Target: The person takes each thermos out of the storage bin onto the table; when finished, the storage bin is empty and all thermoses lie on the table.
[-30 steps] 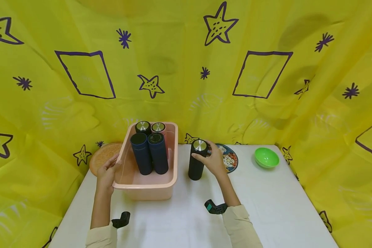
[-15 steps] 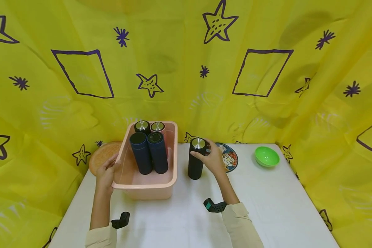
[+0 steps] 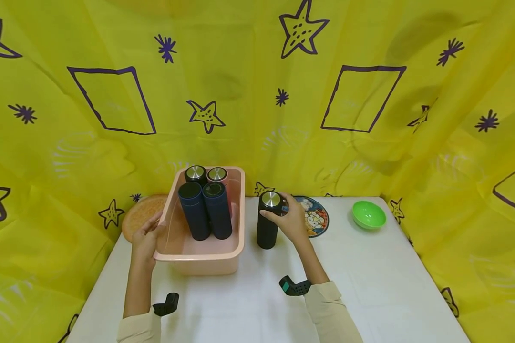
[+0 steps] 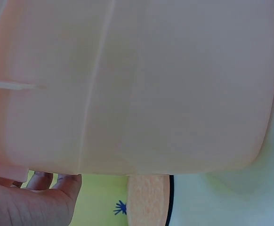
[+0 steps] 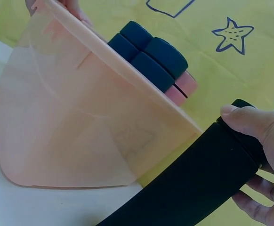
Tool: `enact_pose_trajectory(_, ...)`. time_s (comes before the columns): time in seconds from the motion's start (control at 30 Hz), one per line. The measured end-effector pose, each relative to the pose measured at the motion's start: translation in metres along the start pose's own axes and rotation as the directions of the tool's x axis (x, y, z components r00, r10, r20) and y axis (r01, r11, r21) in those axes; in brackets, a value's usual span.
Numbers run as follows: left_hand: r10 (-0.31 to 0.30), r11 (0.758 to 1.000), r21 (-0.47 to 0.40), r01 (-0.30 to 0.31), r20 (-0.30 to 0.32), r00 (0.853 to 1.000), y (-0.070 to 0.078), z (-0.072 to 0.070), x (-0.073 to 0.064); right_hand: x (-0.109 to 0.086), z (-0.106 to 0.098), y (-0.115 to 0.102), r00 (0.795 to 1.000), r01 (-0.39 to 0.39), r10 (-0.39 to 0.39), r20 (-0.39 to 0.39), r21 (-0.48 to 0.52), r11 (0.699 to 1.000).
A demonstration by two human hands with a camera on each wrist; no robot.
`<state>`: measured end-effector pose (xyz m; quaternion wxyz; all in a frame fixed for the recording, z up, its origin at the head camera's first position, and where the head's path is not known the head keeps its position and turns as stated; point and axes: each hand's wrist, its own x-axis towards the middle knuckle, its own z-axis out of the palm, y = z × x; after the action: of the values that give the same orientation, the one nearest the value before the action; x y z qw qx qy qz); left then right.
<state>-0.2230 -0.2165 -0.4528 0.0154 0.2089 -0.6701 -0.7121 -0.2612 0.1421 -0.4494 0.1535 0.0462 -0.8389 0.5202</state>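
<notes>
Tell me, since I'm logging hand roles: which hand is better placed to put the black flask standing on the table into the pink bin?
Right. The right hand already grips the black flask near its cap, just beside the pink bin. The left hand holds the bin's far side.

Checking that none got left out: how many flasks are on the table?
5. Four stand in the pink tub: two navy in front, black and pink behind. One black flask stands beside it, gripped by the right hand. Others may be hidden.

Right hand (image 5: pixel 261 155) grips black flask (image 5: pixel 198 188) — pink tub (image 5: pixel 80 136) beside
</notes>
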Motion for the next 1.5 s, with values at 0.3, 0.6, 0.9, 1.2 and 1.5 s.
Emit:
enact_pose_trajectory(0.3, 0.027, 0.999, -0.023, -0.027, 0.001, 1.000, -0.0027, 0.0012, -0.0019, 0.0016, -0.0044, 0.0029, 0.997, -0.041, 0.040, 0.067, 0.009, 0.999)
enact_pose_trajectory(0.6, 0.016, 1.000, -0.012, -0.016, 0.001, 1.000, 0.0006, 0.0001, -0.0021, 0.0018, -0.0057, 0.0022, 0.994, -0.045, 0.040, 0.104, 0.043, 0.998)
enact_pose_trajectory(0.9, 0.035, 0.999, -0.025, -0.035, -0.006, 0.999, -0.0030, 0.0006, -0.0009, 0.0006, -0.0056, 0.0035, 0.991, -0.066, 0.063, 0.118, 0.023, 0.998)
enact_pose_trajectory(1.2, 0.043, 0.999, -0.011, -0.043, -0.008, 0.999, -0.0009, -0.0006, -0.0003, 0.0013, -0.0065, 0.0033, 0.992, -0.047, 0.041, 0.116, 0.047, 0.998)
enact_pose_trajectory(1.5, 0.056, 0.998, -0.012, -0.056, -0.010, 0.998, -0.0021, -0.0013, -0.0017, 0.0019, -0.0074, -0.0013, 0.994, -0.033, 0.026, 0.105, 0.065, 0.997)
